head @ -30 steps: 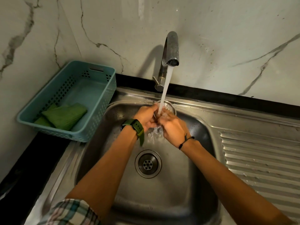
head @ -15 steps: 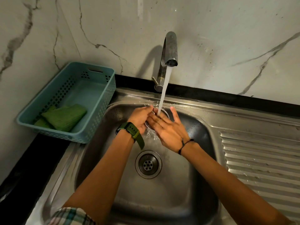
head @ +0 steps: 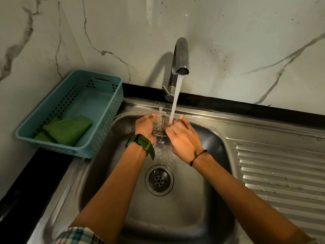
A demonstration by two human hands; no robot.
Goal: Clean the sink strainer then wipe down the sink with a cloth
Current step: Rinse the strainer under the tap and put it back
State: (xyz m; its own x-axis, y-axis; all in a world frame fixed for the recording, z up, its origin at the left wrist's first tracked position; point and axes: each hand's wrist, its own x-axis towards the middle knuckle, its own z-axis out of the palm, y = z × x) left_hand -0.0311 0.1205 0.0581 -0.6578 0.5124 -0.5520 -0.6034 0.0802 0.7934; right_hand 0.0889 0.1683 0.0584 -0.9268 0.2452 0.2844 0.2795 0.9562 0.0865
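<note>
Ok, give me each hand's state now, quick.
Left hand: fingers curled round the sink strainer, holding it under the running water.
Right hand: fingers on the strainer's other side, holding it too.

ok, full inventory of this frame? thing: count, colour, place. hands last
strainer: 1, metal, held between both hands under the water stream
tap: 1, steel, behind the sink, running
sink: 1, steel, centre, ribbed drainboard to its right
drain: 1, metal, sink floor, strainer out
basket: 1, teal, on the black counter left of the sink
cloth: green, folded, in the basket's near end; count unclear
wall: white marble-look, behind
watch: 1, green strap, left wrist
cord: 1, black, right wrist
left hand: grips the strainer's left side
right hand: holds the strainer's right side
</note>
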